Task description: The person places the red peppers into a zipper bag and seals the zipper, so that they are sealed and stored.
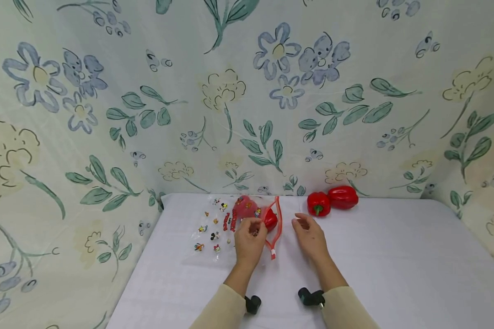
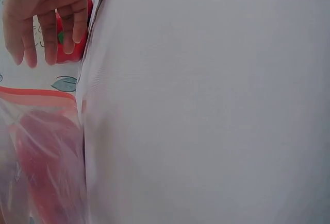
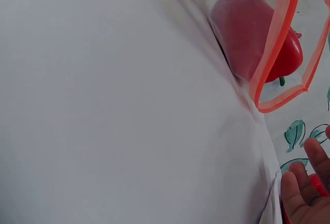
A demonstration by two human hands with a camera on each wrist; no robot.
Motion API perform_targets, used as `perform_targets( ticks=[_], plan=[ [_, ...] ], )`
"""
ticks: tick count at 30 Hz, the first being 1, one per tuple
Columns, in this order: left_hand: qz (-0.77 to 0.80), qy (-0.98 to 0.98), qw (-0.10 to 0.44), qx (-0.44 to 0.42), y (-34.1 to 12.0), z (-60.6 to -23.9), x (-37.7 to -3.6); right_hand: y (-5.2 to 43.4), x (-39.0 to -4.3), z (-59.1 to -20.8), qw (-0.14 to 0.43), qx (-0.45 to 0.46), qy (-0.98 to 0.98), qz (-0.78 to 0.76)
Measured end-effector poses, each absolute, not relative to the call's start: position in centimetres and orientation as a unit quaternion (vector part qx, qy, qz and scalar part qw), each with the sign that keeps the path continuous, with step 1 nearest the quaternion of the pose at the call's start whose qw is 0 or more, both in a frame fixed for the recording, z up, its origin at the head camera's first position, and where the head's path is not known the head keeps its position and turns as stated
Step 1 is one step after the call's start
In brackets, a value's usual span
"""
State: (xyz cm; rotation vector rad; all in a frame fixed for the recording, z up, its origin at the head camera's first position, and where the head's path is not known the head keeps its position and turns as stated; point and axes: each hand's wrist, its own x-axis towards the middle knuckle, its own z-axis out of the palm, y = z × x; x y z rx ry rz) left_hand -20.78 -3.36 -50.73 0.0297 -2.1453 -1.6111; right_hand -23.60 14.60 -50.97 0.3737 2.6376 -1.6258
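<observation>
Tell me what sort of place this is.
Probably a staged tabletop set, not a kitchen: a white-covered table, a floral-print cloth backdrop on all sides, and two loose red bell peppers.

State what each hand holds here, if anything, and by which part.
The left hand pinches the clear bag near its red-rimmed mouth, a pepper inside. The right hand is empty, fingers relaxed above the table.

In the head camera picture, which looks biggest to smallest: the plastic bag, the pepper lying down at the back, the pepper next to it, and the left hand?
1. Plastic bag, clearly the biggest.
2. Left hand, though it is nearer the camera, so it may only look big.
3. Pepper lying down.
4. Pepper beside it, only slightly smaller; nearly alike.
</observation>
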Motion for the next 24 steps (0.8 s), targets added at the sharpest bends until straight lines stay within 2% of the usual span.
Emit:
perform_targets(
  ticks=[8,16,19,24],
  plan=[
    [-0.587,-0.776,0.230,0.009,-3.4,-50.9,-20.8,16.1,-24.0,-50.6,-0.037,0.147,0.838,-0.525],
    [-0.591,-0.774,0.227,0.009,-3.5,-50.9,-20.8,17.4,-25.3,-51.3,-0.176,0.210,0.795,-0.542],
    [-0.591,-0.775,0.223,0.012,-3.4,-50.7,-20.8,17.9,-26.0,-51.7,-0.180,0.236,0.769,-0.566],
    [-0.591,-0.776,0.220,0.012,-3.4,-50.3,-20.8,18.3,-27.0,-51.9,-0.154,0.260,0.754,-0.584]
  ],
)
